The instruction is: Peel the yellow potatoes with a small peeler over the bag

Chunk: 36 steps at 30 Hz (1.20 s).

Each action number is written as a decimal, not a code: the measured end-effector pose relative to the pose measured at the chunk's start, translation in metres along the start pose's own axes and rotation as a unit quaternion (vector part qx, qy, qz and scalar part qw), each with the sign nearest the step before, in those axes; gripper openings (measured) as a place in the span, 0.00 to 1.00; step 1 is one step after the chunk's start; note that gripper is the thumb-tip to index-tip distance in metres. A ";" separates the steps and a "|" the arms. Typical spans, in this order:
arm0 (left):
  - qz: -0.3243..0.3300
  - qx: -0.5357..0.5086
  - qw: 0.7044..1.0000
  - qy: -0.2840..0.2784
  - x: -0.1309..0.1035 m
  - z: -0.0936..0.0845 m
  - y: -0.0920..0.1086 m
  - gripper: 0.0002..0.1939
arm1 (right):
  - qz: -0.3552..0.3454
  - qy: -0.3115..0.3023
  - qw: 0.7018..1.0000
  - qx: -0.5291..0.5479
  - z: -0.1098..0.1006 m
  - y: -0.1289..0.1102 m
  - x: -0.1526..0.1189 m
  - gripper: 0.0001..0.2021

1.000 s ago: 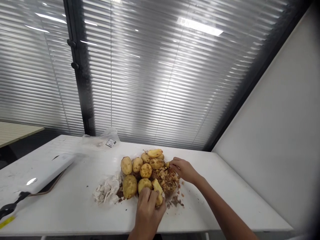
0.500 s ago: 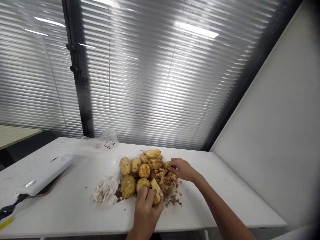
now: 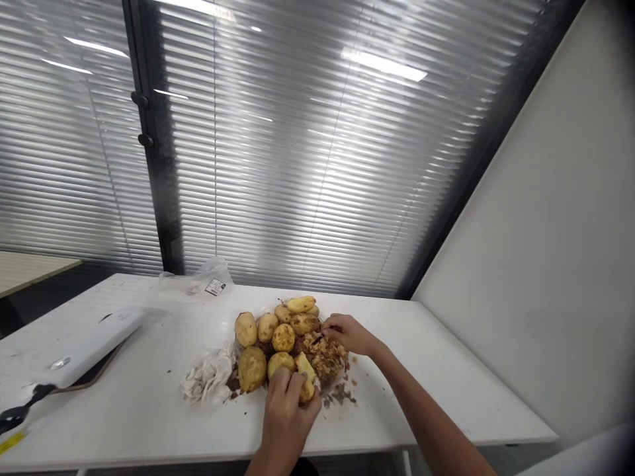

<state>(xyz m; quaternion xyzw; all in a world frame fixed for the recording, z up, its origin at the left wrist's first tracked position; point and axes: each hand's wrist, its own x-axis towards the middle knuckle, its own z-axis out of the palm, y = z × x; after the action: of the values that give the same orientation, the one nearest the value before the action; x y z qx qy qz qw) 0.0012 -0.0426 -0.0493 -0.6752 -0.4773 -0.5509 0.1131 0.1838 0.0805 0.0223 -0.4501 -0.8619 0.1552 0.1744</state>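
Observation:
My left hand [image 3: 288,406] is closed around a yellow, partly peeled potato [image 3: 306,370] at the near side of the heap. My right hand [image 3: 350,334] is over the heap's right edge, its fingers pinched together; what they hold, if anything, I cannot make out. Below those fingertips is a mound of brown, crumbly peelings [image 3: 325,357] with a small dark sliver in it. Left of the mound sit several potatoes, among them a large unpeeled one [image 3: 252,369], a round yellow one [image 3: 284,337] and a long pale piece [image 3: 301,304] on top at the back.
Crumpled white tissue [image 3: 208,378] lies left of the potatoes. A clear plastic bag with a label [image 3: 196,281] is at the table's back edge. A white, flat device [image 3: 96,347] with a dark strap stands on the left. Crumbs dot the white table [image 3: 163,423]; blinds [image 3: 278,165] rise behind.
My right hand has shifted slightly left over the peelings, and the yellow piece by its fingertips no longer shows. My left hand keeps its grip on the potato. The view has moved slightly.

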 end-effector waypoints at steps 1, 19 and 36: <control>0.001 0.001 1.000 0.001 0.000 0.000 0.000 0.02 | 0.002 0.000 1.000 -0.001 0.003 0.000 0.001 0.08; 0.002 0.112 0.991 -0.070 -0.012 -0.012 0.009 0.08 | 0.091 0.136 0.979 0.121 0.040 -0.058 -0.088 0.11; -0.005 0.128 0.991 -0.049 -0.020 -0.012 0.003 0.08 | 0.079 0.143 0.986 0.016 0.069 -0.043 -0.080 0.09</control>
<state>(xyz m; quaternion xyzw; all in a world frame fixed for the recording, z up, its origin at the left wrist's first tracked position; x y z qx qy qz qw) -0.0028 -0.0624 -0.0605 -0.6792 -0.5520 -0.4521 0.1723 0.1648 -0.0169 -0.0332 -0.5314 -0.7872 0.1164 0.2905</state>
